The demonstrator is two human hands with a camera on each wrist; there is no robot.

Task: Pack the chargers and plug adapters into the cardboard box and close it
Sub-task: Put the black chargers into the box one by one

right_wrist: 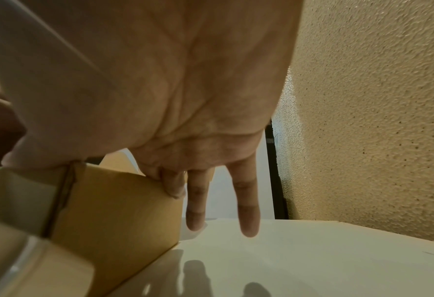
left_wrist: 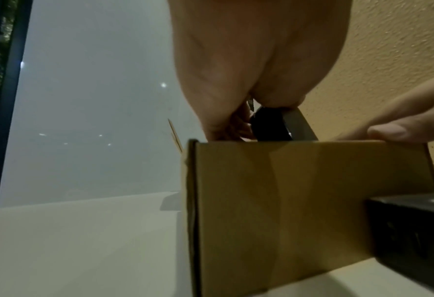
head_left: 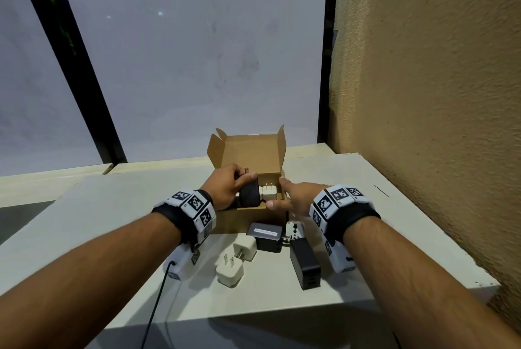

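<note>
An open cardboard box (head_left: 251,219) stands mid-table with its lid (head_left: 248,151) upright behind it. My left hand (head_left: 244,177) grips a black charger (head_left: 249,193) and holds it over the box's left side, prongs up. In the left wrist view the same black charger (left_wrist: 271,126) sits just above the box's rim (left_wrist: 299,143). A white charger (head_left: 269,193) stands inside the box, prongs up. My right hand (head_left: 282,193) rests on the box's front right corner, thumb on the front rim. Two of its fingers (right_wrist: 247,211) hang straight beside the box wall (right_wrist: 124,211).
In front of the box lie two white chargers (head_left: 229,271) (head_left: 245,247), a labelled black charger (head_left: 265,236), a long black charger (head_left: 306,264) and a white adapter (head_left: 294,229) partly hidden under my right wrist. A textured wall (head_left: 423,95) stands close on the right. A black cable (head_left: 158,298) runs off the front edge.
</note>
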